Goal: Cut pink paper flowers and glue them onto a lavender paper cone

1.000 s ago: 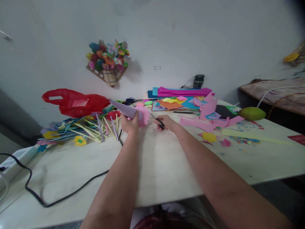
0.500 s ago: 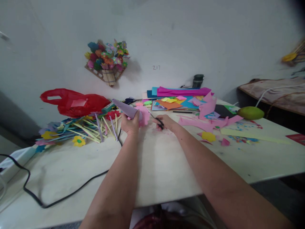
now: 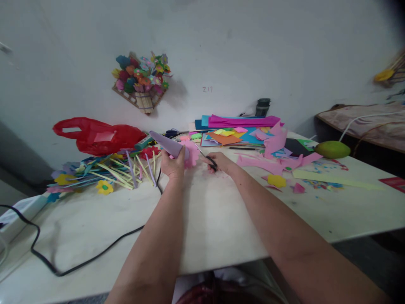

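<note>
My left hand (image 3: 172, 164) is closed around a lilac paper cone (image 3: 169, 145) whose narrow tip points up and to the left. At the cone's wide end sits a pink piece with a scalloped edge (image 3: 192, 155); whether it is joined to the cone I cannot tell. Black-handled scissors (image 3: 212, 164) are gripped in my right hand (image 3: 220, 163), their blades against or close to the pink scalloped edge. Tiny pink scraps lie on the table below the scissors.
Paper strips and flowers (image 3: 117, 171) heap at left before a red plastic bag (image 3: 101, 137). A black cable (image 3: 95, 255) crosses the table. Coloured sheets (image 3: 243, 122) lie behind; pink offcuts (image 3: 275, 162), a yellow flower cutout (image 3: 276, 181) and a green mango-like fruit (image 3: 333, 150) are right.
</note>
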{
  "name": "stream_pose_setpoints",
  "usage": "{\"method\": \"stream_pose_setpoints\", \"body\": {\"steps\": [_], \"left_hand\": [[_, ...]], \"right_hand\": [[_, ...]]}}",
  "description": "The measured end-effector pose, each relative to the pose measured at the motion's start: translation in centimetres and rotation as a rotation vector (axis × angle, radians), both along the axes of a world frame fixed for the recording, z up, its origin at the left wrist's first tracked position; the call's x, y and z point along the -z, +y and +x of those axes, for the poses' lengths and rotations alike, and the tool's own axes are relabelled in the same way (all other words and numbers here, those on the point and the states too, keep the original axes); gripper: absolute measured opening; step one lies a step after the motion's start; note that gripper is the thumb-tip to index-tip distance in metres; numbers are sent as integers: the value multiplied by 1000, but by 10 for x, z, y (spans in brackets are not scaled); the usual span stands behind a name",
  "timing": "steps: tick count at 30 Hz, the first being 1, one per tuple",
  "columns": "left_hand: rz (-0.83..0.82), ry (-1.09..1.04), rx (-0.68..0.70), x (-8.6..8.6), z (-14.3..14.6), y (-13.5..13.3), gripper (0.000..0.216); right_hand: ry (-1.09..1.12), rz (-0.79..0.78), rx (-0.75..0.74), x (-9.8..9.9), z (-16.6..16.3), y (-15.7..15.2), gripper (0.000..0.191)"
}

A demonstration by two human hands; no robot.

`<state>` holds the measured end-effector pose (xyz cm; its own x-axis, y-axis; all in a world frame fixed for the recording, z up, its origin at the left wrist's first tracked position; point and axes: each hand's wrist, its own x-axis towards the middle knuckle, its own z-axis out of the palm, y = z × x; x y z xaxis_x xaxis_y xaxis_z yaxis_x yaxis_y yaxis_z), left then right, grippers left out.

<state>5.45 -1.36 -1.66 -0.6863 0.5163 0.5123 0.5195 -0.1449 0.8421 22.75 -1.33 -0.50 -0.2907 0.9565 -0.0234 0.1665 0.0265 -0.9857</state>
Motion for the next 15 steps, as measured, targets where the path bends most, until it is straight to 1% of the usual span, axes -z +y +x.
{"method": "stream_pose_setpoints", "body": {"steps": [7,11,15], "left_hand": [[-25,12,-18,-1,1,-1,45],[-18,13,-28,-2,1,-2,45],[-15,9,-19,-1,1,-2,45]], "right_hand": [[-12,39,8,7,0,7,22],[-28,53,8,9,0,8,26],[-24,46,0,7,1,7,25]]}}
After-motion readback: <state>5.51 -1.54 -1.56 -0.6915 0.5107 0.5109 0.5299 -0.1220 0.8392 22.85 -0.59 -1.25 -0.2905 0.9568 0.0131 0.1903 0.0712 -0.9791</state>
